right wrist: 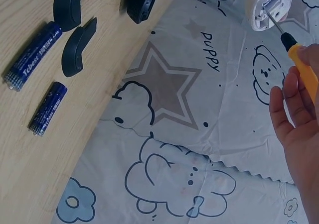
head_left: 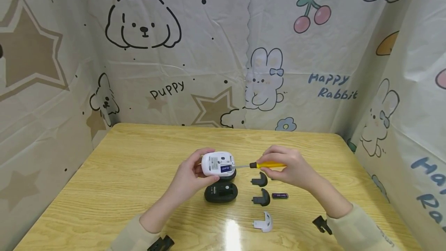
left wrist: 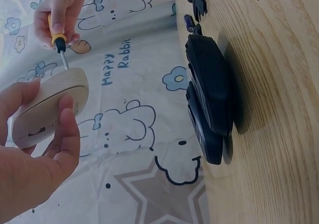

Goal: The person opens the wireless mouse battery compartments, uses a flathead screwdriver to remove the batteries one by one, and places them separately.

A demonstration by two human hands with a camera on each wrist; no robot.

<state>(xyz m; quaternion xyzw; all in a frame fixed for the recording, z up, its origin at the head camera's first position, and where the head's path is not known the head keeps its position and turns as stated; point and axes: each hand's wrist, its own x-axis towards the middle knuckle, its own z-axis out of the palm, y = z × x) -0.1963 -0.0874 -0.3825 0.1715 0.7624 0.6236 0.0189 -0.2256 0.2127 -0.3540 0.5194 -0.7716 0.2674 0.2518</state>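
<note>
My left hand (head_left: 193,171) grips a white computer mouse (head_left: 209,163), its underside turned up and its battery bay uncovered. A dark blue battery (head_left: 226,168) lies in that bay. In my right hand (head_left: 289,166) is a screwdriver (head_left: 270,164) with a yellow handle and black collar, pinched between thumb and fingers. Its thin metal shaft reaches left to the bay, the tip right at the battery's end. The left wrist view shows the white mouse (left wrist: 50,102) held by its sides, raised above the table. Under it, two black mice (head_left: 221,192) lie on the wood.
Right of the black mice are two black battery covers (head_left: 261,197) and a white one (head_left: 263,223). A loose battery (head_left: 280,195) lies beside the covers; the right wrist view shows a second battery (right wrist: 49,108). Patterned cloth (head_left: 209,57) surrounds the wooden table (head_left: 139,154).
</note>
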